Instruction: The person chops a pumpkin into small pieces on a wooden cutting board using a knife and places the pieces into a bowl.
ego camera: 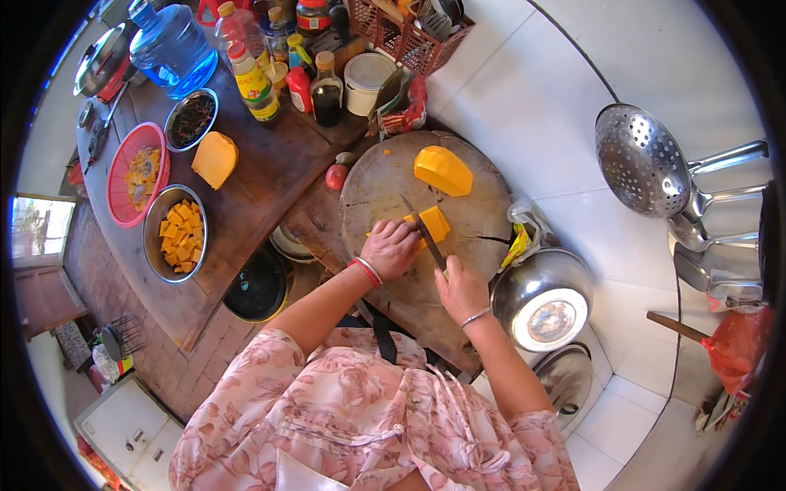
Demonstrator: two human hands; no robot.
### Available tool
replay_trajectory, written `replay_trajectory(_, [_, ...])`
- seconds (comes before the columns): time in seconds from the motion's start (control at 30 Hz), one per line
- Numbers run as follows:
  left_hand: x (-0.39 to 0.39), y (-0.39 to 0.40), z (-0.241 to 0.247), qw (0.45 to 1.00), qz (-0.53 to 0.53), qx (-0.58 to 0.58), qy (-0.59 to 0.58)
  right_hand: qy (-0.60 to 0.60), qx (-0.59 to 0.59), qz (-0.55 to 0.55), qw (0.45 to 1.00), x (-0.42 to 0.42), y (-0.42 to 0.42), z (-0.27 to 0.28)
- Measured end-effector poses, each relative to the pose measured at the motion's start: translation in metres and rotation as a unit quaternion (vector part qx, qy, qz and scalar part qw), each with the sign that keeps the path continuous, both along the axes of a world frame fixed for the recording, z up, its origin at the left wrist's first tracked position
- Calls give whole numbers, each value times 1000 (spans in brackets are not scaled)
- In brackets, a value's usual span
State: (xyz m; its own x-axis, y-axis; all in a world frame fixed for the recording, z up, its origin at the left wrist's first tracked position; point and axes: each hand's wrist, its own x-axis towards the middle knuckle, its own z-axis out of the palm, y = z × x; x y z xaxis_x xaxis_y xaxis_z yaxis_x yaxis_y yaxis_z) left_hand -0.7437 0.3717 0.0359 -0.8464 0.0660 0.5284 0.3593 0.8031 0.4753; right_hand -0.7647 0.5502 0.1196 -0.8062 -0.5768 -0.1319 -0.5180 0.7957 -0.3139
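My right hand (462, 289) grips the handle of a kitchen knife (428, 236), its blade lying across a slab of orange pumpkin (436, 224). With bent fingers, my left hand (391, 248) presses on the pumpkin just left of the blade. All this rests on a round wooden chopping block (368, 184) with cracks in its top. A larger peeled pumpkin chunk (443, 170) lies toward the block's far side. Part of the cut slab is hidden under my left fingers.
On the wooden table (264, 166) at left stand a steel bowl of pumpkin cubes (182, 236), a pink basket of scraps (142, 175) and another pumpkin piece (215, 159). Bottles (255, 86) crowd the back. A steel basin (543, 297) leans right of the block; a skimmer (642, 159) hangs on the wall.
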Motion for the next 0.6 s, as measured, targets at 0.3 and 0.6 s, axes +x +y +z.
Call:
replay_trajectory(0.3, [-3, 0, -1, 1000, -13, 9, 7, -16, 43, 21, 999, 4, 13, 9])
replay_trajectory(0.6, [0, -1, 0, 1000, -17, -1, -5, -85, 89, 19, 992, -20, -16, -6])
